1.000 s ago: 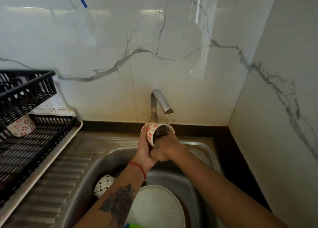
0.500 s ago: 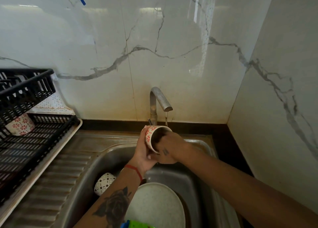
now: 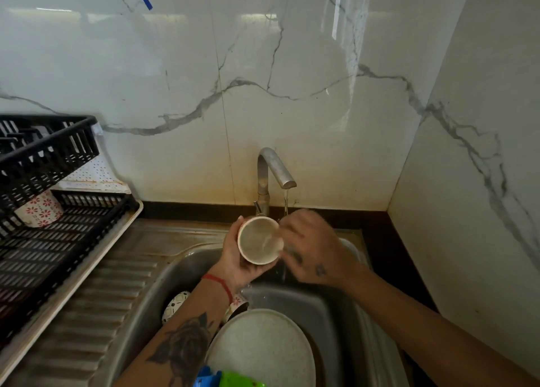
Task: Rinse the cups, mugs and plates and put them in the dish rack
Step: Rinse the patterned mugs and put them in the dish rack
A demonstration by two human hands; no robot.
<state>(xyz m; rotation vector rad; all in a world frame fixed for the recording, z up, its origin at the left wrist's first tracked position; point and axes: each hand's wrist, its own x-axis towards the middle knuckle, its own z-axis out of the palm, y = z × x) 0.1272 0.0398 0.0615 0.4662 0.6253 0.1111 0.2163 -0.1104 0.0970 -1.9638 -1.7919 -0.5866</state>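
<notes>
Withdrawn from the cup [image 3: 258, 239], the right hand [image 3: 311, 247] is now held spread beside it, blurred, under the tap [image 3: 274, 170]. Cream inside, the cup is gripped by the left hand [image 3: 233, 258] over a steel sink [image 3: 163, 281]; below, a plate [image 3: 263, 345]; left, a black rack [image 3: 55, 234] against marble walls.
</notes>
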